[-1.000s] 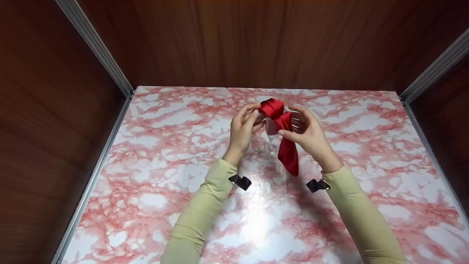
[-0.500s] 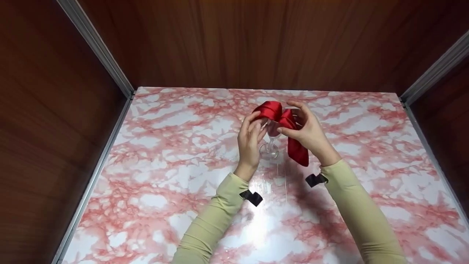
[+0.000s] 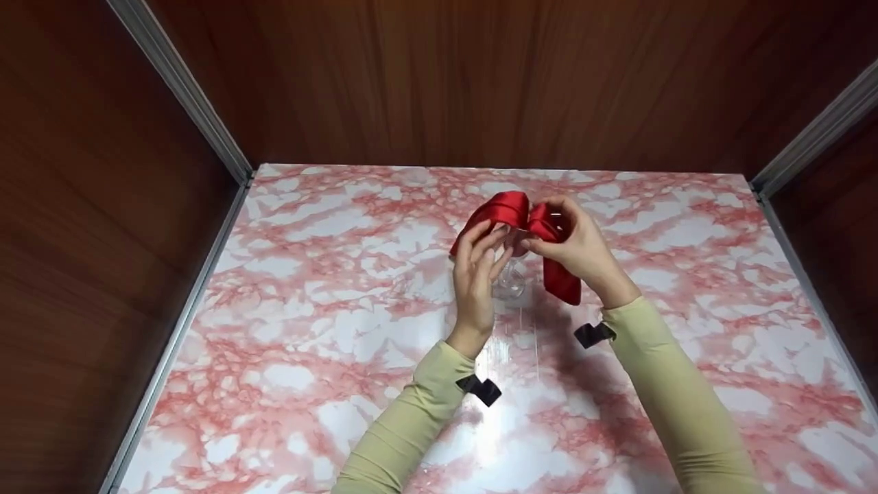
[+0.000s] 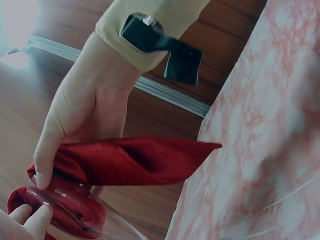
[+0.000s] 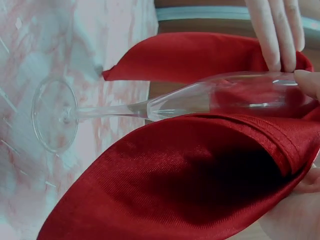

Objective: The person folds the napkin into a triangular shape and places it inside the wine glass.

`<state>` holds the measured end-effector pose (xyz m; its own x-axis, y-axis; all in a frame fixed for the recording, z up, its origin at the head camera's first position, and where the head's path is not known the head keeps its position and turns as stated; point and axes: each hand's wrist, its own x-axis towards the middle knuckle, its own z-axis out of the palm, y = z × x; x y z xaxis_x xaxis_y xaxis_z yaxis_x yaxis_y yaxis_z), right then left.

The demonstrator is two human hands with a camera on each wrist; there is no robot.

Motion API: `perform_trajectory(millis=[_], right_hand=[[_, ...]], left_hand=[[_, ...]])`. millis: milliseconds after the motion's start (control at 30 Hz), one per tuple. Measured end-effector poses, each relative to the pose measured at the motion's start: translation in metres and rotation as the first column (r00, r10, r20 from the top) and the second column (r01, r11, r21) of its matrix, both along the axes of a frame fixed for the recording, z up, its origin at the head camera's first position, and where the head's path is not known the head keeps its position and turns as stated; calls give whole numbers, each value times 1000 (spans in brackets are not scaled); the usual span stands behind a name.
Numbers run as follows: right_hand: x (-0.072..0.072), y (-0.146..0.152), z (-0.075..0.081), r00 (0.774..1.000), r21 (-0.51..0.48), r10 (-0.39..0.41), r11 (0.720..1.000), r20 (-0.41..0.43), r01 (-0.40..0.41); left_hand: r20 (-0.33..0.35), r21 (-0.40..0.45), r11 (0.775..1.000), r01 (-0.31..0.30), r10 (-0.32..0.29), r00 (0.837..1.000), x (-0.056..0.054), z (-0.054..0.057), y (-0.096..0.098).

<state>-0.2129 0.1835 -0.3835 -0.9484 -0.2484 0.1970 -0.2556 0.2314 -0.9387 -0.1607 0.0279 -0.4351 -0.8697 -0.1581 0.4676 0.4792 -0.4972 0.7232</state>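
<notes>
A red satin cloth napkin is draped into the mouth of a clear stemmed flute glass, with a tail of cloth hanging on each side. The glass's round foot is over the marbled table. My right hand pinches the napkin at the rim, thumb on the near side, in the head view; its thumb also shows over the glass in the left wrist view. My left hand has its fingers extended against the left tail and the glass bowl. Straight left fingertips touch the cloth in the right wrist view.
The table has a red-and-white marbled top with a bright light reflection in front of the glass. Dark wood panels with metal edge strips enclose the back and both sides. Black straps hang at both wrists.
My left hand has moved down and right as the left tail of the napkin spread out to hang over its fingers. The right tail has shifted slightly right with the right hand.
</notes>
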Motion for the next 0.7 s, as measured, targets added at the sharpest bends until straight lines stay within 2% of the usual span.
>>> perform_trajectory(millis=[100,167,233,300,367,467,533,600,667,700], right_hand=[[0,1,-2,1000,-32,4,999,-5,-4],[0,1,-3,1000,-60,11,998,-1,-11],[0,1,-3,1000,-78,15,997,1,-15],[0,1,-3,1000,-88,17,996,0,-17],[0,1,-3,1000,-93,16,996,-2,-16],[0,2,-3,1000,-90,13,996,-6,-14],[0,2,-3,1000,-88,13,996,-5,-13],[0,2,-3,1000,-84,13,996,-3,-13],[0,2,-4,1000,-86,13,996,3,-12],[0,2,-4,1000,-84,11,996,6,-11]], left_hand=[[8,-20,1000,-3,3,1000,4,-1,-1],[7,-50,998,-25,26,1000,6,-1,-3],[-6,-98,993,-71,71,997,6,2,-8],[-41,-161,977,-137,132,990,4,8,-14],[-94,-243,948,-204,187,978,1,20,-21],[-145,-414,869,-271,232,962,-8,42,-32],[-125,-531,816,-229,191,974,-16,54,-38],[-64,-627,770,-118,100,993,-28,59,-44],[10,-682,731,16,-13,1000,-46,53,-48],[46,-698,712,80,-67,997,-55,49,-50]])
